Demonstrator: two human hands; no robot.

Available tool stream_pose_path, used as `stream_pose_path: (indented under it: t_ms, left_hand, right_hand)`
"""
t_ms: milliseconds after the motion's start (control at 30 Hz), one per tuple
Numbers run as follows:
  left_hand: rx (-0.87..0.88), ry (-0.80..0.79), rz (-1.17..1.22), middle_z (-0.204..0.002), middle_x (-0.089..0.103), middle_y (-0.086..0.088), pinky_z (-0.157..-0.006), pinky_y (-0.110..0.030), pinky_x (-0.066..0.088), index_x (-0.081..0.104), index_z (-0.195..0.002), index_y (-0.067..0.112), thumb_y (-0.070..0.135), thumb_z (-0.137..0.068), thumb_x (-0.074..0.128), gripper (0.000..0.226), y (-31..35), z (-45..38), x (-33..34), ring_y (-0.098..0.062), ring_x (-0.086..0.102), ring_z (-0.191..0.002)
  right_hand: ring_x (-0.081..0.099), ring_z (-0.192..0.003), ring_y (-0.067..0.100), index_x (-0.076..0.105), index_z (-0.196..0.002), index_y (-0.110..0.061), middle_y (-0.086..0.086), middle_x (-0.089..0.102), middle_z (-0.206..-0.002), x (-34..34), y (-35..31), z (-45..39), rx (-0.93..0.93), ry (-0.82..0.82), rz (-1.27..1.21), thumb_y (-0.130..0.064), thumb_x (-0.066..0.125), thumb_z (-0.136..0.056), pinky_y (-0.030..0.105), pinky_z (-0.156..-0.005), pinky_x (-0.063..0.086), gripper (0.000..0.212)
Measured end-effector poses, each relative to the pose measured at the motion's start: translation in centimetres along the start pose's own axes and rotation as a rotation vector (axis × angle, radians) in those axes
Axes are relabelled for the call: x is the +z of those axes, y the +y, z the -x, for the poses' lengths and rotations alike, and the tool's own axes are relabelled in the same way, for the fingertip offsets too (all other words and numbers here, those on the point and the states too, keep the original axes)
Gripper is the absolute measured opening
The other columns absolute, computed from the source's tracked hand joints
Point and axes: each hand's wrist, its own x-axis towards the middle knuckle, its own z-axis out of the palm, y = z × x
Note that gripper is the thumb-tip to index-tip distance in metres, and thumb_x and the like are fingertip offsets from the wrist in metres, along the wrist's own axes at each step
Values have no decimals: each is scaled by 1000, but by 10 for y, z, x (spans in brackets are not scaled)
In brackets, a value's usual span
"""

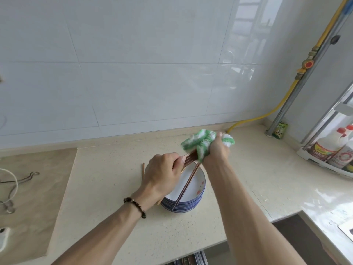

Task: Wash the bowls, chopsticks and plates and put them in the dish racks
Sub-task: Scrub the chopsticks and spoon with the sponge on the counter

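Green-and-white cloth [205, 143] is bunched in the right hand [216, 150] around chopstick tips, while the left hand [162, 174] grips the chopsticks [188, 160] above stacked plates [193, 190].

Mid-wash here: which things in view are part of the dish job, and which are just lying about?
Job:
left hand holding chopsticks
right hand gripping green cloth
stack of plates

Lying about:
sauce bottles
metal clip
yellow hose
small green packet

Your plate stack [193, 197] sits mid-tabletop [107, 188] with chopsticks [186, 188] lying across it, your left hand [162, 175] left of your right hand [215, 148], bottles [328, 148] far right.
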Motion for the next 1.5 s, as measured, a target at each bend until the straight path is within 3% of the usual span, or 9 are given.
stream_pose_path:
  t_ms: [200,400,567,700,833,967,1167,1367,1500]
  left_hand:
    - [-86,71,-9,-50,44,4,-47,-34,31,38,-58,22,26,-101,50,45,10,-11,-3,-32,52,-51]
    - [51,73,-56,-37,31,10,-42,-17,17,30,-52,28,26,-101,54,55,11,-13,-33,-6,36,-35]
    - [-27,119,-37,-41,30,8,-44,-27,21,30,-52,25,23,-101,52,53,11,-19,-32,-11,31,-37]
    - [36,75,-99,-41,29,9,-43,-22,18,31,-53,27,27,-102,53,53,3,-3,-49,-9,30,-37]
    - [-90,127,-92,-43,32,9,-45,-29,22,30,-55,25,23,-101,52,51,10,-5,-36,-10,31,-40]
    - [-13,78,-95,-41,28,8,-44,-29,22,29,-55,26,28,-102,53,53,-2,6,-45,-12,30,-40]
    - [-119,144,-69,-46,36,8,-48,-31,27,40,-60,20,18,-100,50,41,6,-3,-37,-21,37,-43]
    - [-57,103,-97,-43,30,11,-43,-24,17,28,-55,25,28,-104,49,53,6,3,-46,-9,30,-38]
    - [-114,125,0,-42,30,8,-42,-22,17,27,-53,24,17,-102,50,54,7,1,-38,-26,44,-50]
  right_hand:
    - [64,-64,17,53,-84,-12,6,65,-82,16,7,18,-48,-46,78,-34,52,-104,32,-59,55,30]
    - [68,-67,24,52,-119,-3,6,62,-87,26,-31,5,-68,0,-78,-34,51,-104,45,-67,58,35]
    - [67,-78,26,55,-90,-9,10,66,-91,36,-2,33,-74,-139,51,-36,50,-104,44,-74,59,31]
    - [66,-72,23,53,-108,-9,6,64,-92,36,-28,10,-44,-33,-100,-33,51,-105,44,-73,58,25]
    - [68,-64,22,54,-93,-6,7,64,-81,39,12,44,-25,-147,68,-34,48,-105,39,-65,60,31]
    - [70,-78,26,53,-104,-4,10,67,-94,35,-5,23,1,-95,-35,-32,51,-105,49,-79,60,27]
    - [63,-55,13,53,-81,-11,3,61,-71,42,20,50,-67,-180,133,-30,49,-106,23,-46,51,32]
    - [64,-67,19,54,-103,-7,5,64,-84,47,-11,29,-74,-61,24,-32,52,-104,37,-63,57,26]
    - [64,-63,17,54,-83,-9,4,62,-74,42,17,52,-80,-178,154,-27,53,-104,29,-55,54,28]
